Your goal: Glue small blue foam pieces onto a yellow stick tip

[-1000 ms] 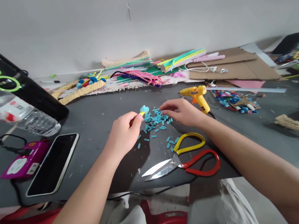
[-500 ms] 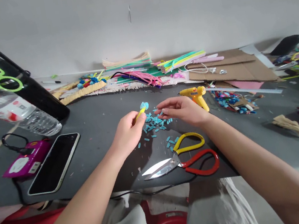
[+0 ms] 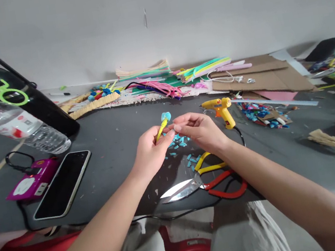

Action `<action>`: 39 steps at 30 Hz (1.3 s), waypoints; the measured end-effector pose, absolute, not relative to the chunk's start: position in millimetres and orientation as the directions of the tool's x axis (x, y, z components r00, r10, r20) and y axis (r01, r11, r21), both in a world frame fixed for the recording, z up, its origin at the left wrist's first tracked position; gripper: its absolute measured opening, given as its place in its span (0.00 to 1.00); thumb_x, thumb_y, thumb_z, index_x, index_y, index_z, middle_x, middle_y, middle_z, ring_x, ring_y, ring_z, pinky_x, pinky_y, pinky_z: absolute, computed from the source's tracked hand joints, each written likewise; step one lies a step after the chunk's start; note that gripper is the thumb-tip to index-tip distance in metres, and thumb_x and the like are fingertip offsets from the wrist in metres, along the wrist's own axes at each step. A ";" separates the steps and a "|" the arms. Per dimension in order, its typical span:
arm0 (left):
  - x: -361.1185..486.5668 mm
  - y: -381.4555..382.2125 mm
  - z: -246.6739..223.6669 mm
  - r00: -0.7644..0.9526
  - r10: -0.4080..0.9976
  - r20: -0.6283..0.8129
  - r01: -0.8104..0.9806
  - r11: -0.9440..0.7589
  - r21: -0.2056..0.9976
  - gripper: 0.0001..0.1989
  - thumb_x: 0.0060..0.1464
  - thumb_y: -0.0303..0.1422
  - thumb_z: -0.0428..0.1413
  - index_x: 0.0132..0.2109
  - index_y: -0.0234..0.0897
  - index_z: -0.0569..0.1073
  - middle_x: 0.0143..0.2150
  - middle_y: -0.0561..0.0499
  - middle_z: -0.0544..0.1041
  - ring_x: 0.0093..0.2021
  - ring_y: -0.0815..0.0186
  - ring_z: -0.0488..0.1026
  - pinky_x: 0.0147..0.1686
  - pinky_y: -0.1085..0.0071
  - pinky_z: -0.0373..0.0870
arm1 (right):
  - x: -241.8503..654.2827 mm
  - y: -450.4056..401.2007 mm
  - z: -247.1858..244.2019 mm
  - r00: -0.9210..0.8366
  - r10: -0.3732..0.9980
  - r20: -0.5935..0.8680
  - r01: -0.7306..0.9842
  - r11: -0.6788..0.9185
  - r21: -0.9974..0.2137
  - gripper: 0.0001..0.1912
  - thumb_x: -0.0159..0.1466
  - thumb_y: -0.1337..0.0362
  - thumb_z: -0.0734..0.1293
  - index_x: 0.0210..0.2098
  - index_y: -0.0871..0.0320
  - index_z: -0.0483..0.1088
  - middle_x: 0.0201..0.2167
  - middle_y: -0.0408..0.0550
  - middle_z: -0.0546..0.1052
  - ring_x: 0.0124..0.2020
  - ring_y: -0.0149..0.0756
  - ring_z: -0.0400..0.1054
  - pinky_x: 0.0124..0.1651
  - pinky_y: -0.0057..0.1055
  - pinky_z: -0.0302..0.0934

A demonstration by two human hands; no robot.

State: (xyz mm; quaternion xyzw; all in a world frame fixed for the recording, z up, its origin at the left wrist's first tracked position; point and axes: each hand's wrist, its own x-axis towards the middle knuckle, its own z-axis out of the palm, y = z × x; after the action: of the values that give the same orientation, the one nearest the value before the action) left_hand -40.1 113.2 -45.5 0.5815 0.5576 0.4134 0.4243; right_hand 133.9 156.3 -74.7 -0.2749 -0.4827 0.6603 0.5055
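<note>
My left hand (image 3: 150,150) is closed around the yellow stem of a small craft flower (image 3: 165,117), its light blue head pointing up and away from me. Fingertips together, my right hand (image 3: 204,133) meets the left thumb just below the blue head; whatever it pinches is too small to make out. Below both hands lie several small light blue pieces (image 3: 180,141), partly covered by the fingers. Scissors (image 3: 183,189) with one yellow and one red handle rest nearer to me, blades to the left, handles partly behind my right forearm.
A yellow glue gun (image 3: 223,112) lies right of my hands. To the left are a phone (image 3: 63,183), a purple power socket (image 3: 35,179), a water bottle (image 3: 23,126) and a black cylinder (image 3: 45,107). Pipe cleaners (image 3: 206,67) and cardboard (image 3: 275,75) line the wall.
My right hand has moved left and its fingers have closed against my left thumb. The flower has shifted slightly right, and the hands now cover more of the blue pieces.
</note>
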 end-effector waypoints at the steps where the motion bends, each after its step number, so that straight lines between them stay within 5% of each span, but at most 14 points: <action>1: -40.7 113.6 -45.7 0.042 0.999 0.006 0.290 -0.018 0.957 0.18 0.58 0.44 0.59 0.30 0.36 0.66 0.23 0.59 0.55 0.24 0.73 0.52 0.23 0.73 0.47 | 134.2 156.3 -74.7 -0.339 0.933 0.123 -0.401 -0.024 -0.916 0.12 0.55 0.62 0.79 0.38 0.56 0.78 0.37 0.47 0.85 0.42 0.38 0.80 0.52 0.38 0.72; 8: -43.7 114.7 -44.1 0.041 0.999 -0.019 0.187 0.011 0.982 0.16 0.58 0.45 0.60 0.34 0.36 0.70 0.25 0.58 0.56 0.23 0.73 0.52 0.23 0.72 0.46 | 139.2 156.3 -74.5 -0.397 0.901 0.176 -0.349 0.029 -0.937 0.15 0.58 0.62 0.77 0.45 0.54 0.78 0.45 0.48 0.84 0.45 0.35 0.78 0.54 0.36 0.70; 15: -46.2 115.6 -45.2 0.061 0.998 -0.030 0.092 0.024 0.995 0.15 0.58 0.44 0.60 0.34 0.37 0.69 0.24 0.59 0.54 0.23 0.73 0.49 0.24 0.70 0.45 | 136.1 153.6 -70.2 -0.287 0.945 0.157 -0.158 0.115 -0.981 0.14 0.55 0.57 0.79 0.38 0.56 0.80 0.36 0.46 0.83 0.36 0.34 0.75 0.44 0.34 0.71; 24: -46.4 115.0 -46.3 0.091 0.993 -0.073 0.124 0.061 0.990 0.14 0.56 0.43 0.61 0.35 0.36 0.71 0.26 0.58 0.56 0.24 0.73 0.51 0.24 0.71 0.45 | 135.1 148.5 -66.9 -0.318 0.893 0.318 -0.112 0.298 -0.948 0.08 0.61 0.58 0.75 0.36 0.56 0.78 0.35 0.46 0.80 0.36 0.33 0.73 0.42 0.31 0.68; 35: -46.9 113.5 -40.0 0.086 0.995 -0.058 0.220 0.038 0.975 0.19 0.56 0.48 0.61 0.33 0.35 0.72 0.24 0.58 0.56 0.23 0.73 0.52 0.23 0.72 0.46 | 134.8 144.3 -65.9 -0.381 0.873 0.304 -0.041 0.312 -0.949 0.11 0.61 0.56 0.74 0.36 0.56 0.78 0.36 0.47 0.81 0.38 0.38 0.76 0.46 0.35 0.71; 39: -50.8 115.8 -42.6 0.149 0.985 -0.088 0.184 0.060 0.981 0.17 0.55 0.47 0.61 0.35 0.35 0.74 0.25 0.57 0.57 0.23 0.73 0.52 0.23 0.71 0.46 | 136.4 147.2 -66.8 -0.366 0.905 0.218 -0.114 0.189 -0.975 0.14 0.55 0.55 0.78 0.34 0.56 0.76 0.29 0.45 0.80 0.31 0.35 0.75 0.38 0.34 0.73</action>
State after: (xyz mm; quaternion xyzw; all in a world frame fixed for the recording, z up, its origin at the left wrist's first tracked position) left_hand -50.8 115.8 -42.6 0.5615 0.5203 0.3934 0.5091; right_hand 136.4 147.2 -66.8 -0.3209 -0.6165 0.5502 0.4629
